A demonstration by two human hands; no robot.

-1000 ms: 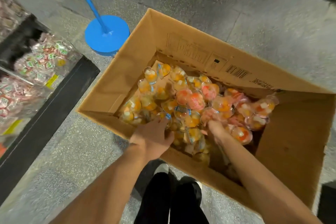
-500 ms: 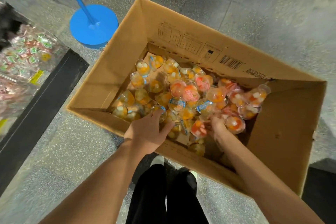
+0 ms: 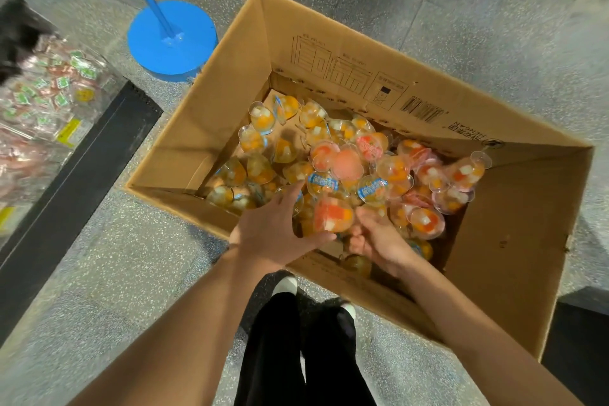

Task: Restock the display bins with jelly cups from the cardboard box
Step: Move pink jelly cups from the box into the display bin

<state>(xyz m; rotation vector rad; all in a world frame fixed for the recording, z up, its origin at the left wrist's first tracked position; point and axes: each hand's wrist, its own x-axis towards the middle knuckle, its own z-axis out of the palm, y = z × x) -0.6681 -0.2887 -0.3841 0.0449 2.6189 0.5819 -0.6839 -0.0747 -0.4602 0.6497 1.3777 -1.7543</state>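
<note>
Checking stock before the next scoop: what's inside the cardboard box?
Loose jelly cups piled on the box floor, both hands among them: left hand, right hand. Bare cardboard shows far left. Cups beneath the hands and pile are hidden.

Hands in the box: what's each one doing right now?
Left hand: open, fingers cupped against the jelly cups.
Right hand: curled under the same cups, scooping them.
</note>
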